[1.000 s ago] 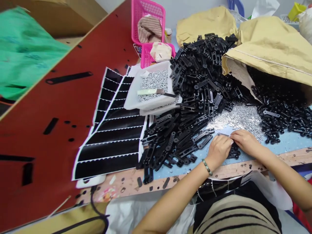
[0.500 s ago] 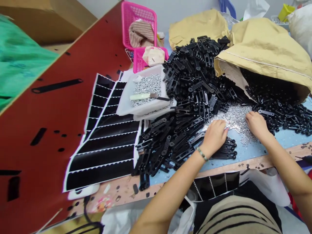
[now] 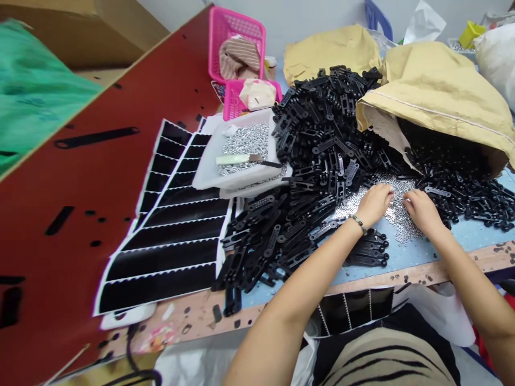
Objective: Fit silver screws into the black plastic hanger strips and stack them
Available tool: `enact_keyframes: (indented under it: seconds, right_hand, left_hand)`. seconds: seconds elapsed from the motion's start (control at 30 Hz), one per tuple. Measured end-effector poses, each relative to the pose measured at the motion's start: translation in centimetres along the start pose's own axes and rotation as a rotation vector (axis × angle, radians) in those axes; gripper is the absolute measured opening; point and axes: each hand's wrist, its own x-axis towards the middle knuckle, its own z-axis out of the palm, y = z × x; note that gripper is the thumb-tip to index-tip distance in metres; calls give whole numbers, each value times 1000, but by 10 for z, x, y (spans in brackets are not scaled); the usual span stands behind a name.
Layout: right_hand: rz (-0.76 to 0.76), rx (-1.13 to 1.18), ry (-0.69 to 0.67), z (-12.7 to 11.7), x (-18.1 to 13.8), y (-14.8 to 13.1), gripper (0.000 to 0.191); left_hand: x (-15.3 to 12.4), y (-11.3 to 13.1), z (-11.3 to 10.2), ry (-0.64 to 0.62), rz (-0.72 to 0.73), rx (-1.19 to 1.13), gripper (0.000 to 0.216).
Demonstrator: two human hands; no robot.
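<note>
My left hand [image 3: 375, 205], with a beaded bracelet [image 3: 358, 224] at its wrist, is over a loose heap of small silver screws [image 3: 396, 214]. Its fingers are pinched together, and whatever they hold is too small to make out. Facing it across the heap, my right hand [image 3: 423, 212] is closed too, a small silver screw [image 3: 407, 199] showing at its fingertips. Black plastic link parts [image 3: 333, 134] are piled high behind and left of my hands. A row of black links with round ends [image 3: 370, 254] lies below my left wrist.
Left of the pile stands a white tub [image 3: 209, 166] of screws with a pale-handled knife [image 3: 237, 159] across it. Black strip sheets [image 3: 161, 257] lie beside a red board [image 3: 100, 177]. Pink baskets [image 3: 215, 43] stand behind. An open paper sack [image 3: 446, 80] spills black parts at right.
My left hand has moved right and slightly away from me, nearer my right hand. My right hand has shifted only a little. The view has tilted slightly.
</note>
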Motion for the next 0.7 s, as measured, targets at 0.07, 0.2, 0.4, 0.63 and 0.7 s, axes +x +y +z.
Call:
enact_keyframes:
  seconds: [0.07, 0.2, 0.4, 0.63, 0.7]
  right_hand:
    - [-33, 214, 25, -4, -10, -9, 15]
    - [-51, 445, -40, -3, -40, -36, 14]
    - [-81, 542, -103, 24, -68, -63, 14]
    - [-323, 267, -130, 32, -69, -72, 22]
    - [-344, 183, -111, 29, -70, -73, 22]
  left_hand:
    - [-14, -1, -11, 8, -5, -59, 13]
    - [-67, -3, -28, 39, -38, -224, 13]
    - [-142, -4, -26, 46, -40, -347, 20]
    - [-164, 1, -12, 128, -34, -209, 9]
    - [-166, 3, -7, 104, 61, -122, 14]
